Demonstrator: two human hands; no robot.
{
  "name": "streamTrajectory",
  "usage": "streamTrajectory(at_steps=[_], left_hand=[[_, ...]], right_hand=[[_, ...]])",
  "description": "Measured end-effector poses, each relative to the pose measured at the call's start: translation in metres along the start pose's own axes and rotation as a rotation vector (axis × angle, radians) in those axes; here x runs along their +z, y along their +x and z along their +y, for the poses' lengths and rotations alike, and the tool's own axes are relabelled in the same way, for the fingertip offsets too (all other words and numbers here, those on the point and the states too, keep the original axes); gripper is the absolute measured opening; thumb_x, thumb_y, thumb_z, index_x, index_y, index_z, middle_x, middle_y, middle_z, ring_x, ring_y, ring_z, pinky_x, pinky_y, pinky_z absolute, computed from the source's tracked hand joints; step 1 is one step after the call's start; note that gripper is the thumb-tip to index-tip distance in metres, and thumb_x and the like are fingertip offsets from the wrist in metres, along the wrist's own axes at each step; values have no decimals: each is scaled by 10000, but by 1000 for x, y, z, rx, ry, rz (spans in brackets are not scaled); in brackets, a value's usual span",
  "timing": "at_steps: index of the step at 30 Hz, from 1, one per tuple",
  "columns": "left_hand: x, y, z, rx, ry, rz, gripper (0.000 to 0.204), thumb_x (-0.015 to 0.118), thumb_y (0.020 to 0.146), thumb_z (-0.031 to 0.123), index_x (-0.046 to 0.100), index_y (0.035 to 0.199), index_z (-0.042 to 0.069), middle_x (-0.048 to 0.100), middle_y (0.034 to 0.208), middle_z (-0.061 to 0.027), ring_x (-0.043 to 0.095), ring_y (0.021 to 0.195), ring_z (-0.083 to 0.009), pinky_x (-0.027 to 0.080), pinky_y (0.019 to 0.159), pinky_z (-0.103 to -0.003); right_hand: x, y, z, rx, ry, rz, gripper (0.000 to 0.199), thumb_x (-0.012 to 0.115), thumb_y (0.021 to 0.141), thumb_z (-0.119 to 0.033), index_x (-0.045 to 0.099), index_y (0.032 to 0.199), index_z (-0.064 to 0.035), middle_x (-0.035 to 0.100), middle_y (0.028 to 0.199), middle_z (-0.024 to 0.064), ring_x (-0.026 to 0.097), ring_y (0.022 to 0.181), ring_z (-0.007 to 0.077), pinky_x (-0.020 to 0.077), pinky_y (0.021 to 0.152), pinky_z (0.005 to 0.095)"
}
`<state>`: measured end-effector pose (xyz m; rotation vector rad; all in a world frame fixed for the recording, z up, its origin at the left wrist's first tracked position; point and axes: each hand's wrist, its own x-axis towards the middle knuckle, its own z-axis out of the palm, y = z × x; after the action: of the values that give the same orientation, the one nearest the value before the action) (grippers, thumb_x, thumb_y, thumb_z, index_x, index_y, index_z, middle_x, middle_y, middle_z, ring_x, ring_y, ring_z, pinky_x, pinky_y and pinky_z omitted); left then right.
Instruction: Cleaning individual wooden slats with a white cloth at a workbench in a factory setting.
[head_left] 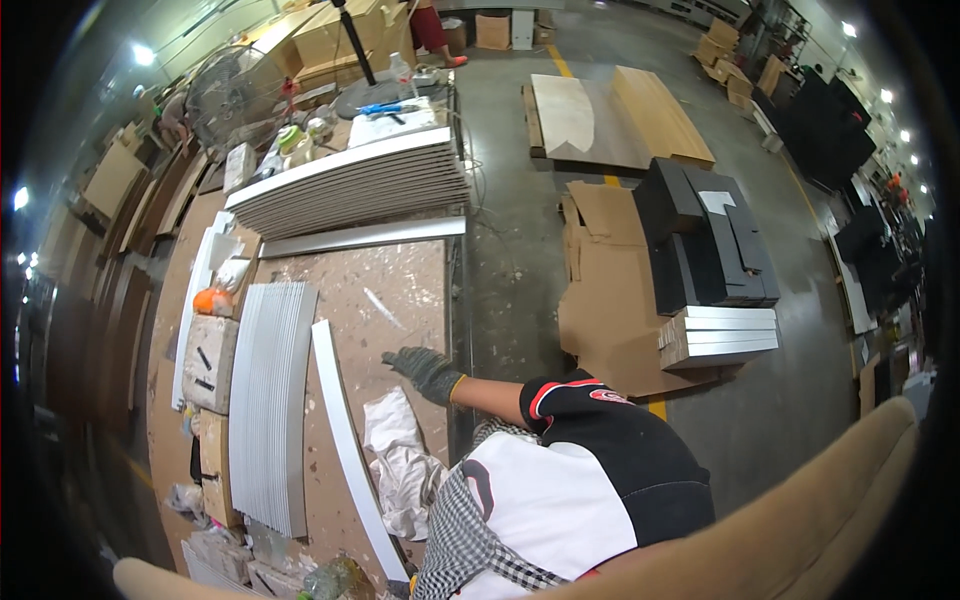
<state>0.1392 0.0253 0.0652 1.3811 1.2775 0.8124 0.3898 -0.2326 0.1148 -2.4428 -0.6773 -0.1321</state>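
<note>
My right hand [425,374], in a dark grey knitted glove with a yellow cuff, reaches over the brown worktable [350,285]. Its fingers are stretched out, with nothing seen in them. Just below it lies a crumpled white cloth [398,455]. A long white strip [345,440] runs along the table toward the lower edge. At the strip's near end, a small part of my gloved left hand [398,588] shows; its fingers are hidden. Beside the strip lies a row of similar white strips [270,400], packed side by side. A thin white sliver [382,308] lies beyond my right hand.
Another stack of strips [350,180] spans the table's far part, with a single strip [370,236] before it. Wrapped blocks [210,365] line the left side. Across the aisle, black panels [700,240] and white-edged boards [720,335] rest on cardboard [605,290]. A fan [235,95] stands far left.
</note>
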Motion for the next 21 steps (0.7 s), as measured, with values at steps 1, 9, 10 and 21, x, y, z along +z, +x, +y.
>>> streamTrajectory(at_steps=[1, 9, 10, 21], left_hand=[[-2, 0, -1, -2, 4, 1, 404, 541, 970, 271, 548, 1230, -38, 583, 1173, -175, 622, 960, -276, 589, 620, -339], [-6, 1, 0, -15, 5, 21, 409, 543, 969, 275, 544, 1234, -36, 578, 1175, -174, 623, 957, -275, 590, 608, -335], [-5, -1, -2, -20, 7, 19, 410, 543, 969, 275, 543, 1235, -36, 578, 1176, -174, 623, 957, -275, 590, 606, -334], [-36, 2, -11, -39, 23, 63, 417, 546, 968, 280, 537, 1241, -34, 572, 1179, -173, 625, 954, -274, 592, 590, -328]], right_hand=[[-6, -1, -2, 7, 3, 22, 390, 497, 921, -149, 506, 1310, -127, 589, 956, 175, 605, 861, 346, 475, 744, 455], [-18, -1, -8, -14, 26, -29, 385, 506, 919, -150, 513, 1305, -155, 614, 987, 188, 623, 911, 363, 494, 792, 463], [-19, -2, -8, -3, 21, -33, 385, 506, 919, -150, 513, 1305, -155, 614, 987, 188, 623, 911, 363, 494, 792, 463], [-14, 2, -12, 59, 10, -208, 450, 463, 873, -61, 512, 1319, -97, 607, 1156, 168, 599, 1054, 331, 466, 918, 439]])
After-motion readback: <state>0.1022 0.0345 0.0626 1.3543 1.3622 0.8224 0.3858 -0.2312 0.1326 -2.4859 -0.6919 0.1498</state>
